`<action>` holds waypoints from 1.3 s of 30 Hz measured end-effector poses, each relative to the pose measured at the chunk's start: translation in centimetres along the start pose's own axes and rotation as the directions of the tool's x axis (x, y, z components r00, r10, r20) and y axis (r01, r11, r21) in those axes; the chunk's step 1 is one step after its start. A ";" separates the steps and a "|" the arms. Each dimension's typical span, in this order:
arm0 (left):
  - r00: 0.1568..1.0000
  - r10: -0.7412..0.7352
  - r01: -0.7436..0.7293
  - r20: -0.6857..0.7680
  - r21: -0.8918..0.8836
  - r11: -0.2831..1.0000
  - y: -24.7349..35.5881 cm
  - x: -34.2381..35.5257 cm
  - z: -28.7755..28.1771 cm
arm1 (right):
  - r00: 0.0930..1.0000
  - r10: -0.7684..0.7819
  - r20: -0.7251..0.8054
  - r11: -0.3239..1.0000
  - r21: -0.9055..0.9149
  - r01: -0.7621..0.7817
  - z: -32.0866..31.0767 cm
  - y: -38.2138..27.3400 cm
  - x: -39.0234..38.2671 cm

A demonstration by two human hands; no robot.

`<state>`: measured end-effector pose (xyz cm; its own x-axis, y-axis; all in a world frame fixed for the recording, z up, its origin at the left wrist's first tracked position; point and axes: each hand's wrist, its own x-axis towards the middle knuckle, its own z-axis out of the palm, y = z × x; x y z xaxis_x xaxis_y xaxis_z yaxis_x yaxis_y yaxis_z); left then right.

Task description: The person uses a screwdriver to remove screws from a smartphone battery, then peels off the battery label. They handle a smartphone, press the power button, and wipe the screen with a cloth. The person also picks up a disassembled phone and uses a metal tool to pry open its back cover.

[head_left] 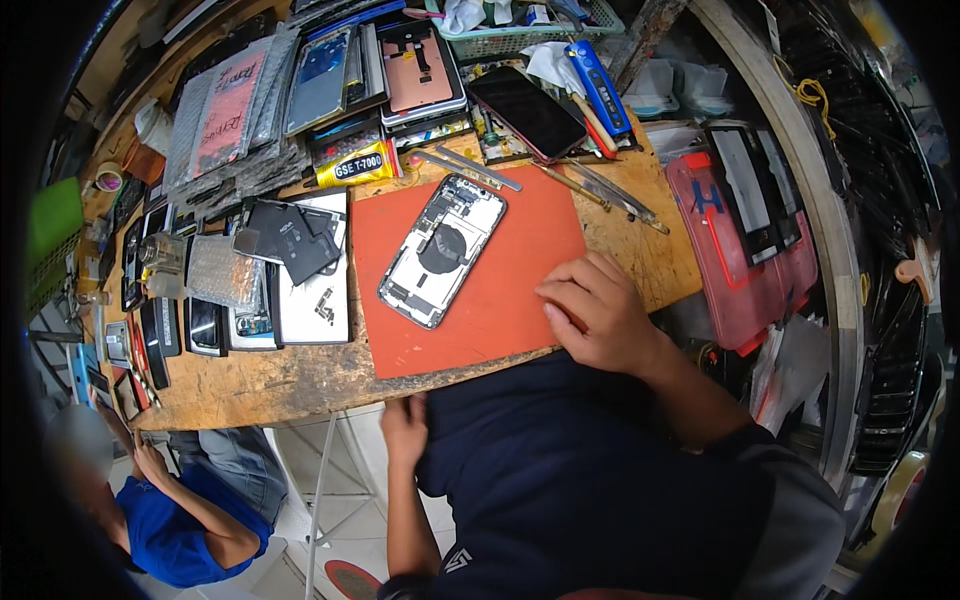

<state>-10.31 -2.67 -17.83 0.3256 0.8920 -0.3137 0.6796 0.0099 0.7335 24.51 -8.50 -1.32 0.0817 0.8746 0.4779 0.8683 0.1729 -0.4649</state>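
Resting knuckles-down on the orange rubber work mat (520, 300), the right hand (592, 310) is loosely curled, holding nothing visible. Left hand (404, 428) hangs below the desk (300, 385) edge, grip unclear. The opened silver smartphone chassis (442, 250) lies mid-mat, apparently between disassembly steps; continuing likely requires a tool.

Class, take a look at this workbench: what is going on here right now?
A person sits at a cluttered wooden bench. An opened phone body lies on an orange mat, touched by neither hand. The right hand rests on the mat's edge; the left hand is down below the bench edge. Another person in blue sits nearby.
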 end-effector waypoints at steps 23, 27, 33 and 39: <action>0.772 0.597 -0.524 -0.217 0.314 0.791 17.0 0.8 -6.7 | 0.997 -0.062 -0.055 0.998 0.025 0.064 0.4 0.6 -0.6; 0.627 0.757 -0.588 -0.182 0.526 0.614 15.5 1.9 -5.8 | 0.999 -0.025 -0.026 0.995 0.093 0.027 0.3 1.2 0.1; 0.580 0.761 -0.574 -0.290 0.517 0.635 15.1 2.6 -5.0 | 0.982 0.013 -0.188 0.968 -0.244 -0.059 -3.0 6.0 8.6; 0.577 0.757 -0.568 -0.307 0.514 0.642 15.0 2.3 -5.0 | 0.874 0.431 0.222 0.827 -0.484 -0.285 -3.3 7.1 15.6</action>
<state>-2.68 1.76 -4.55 0.5000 0.6611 0.5594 0.5897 -0.7330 0.3392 33.60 4.85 5.26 0.3374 0.9399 0.0517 0.9318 -0.3257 -0.1602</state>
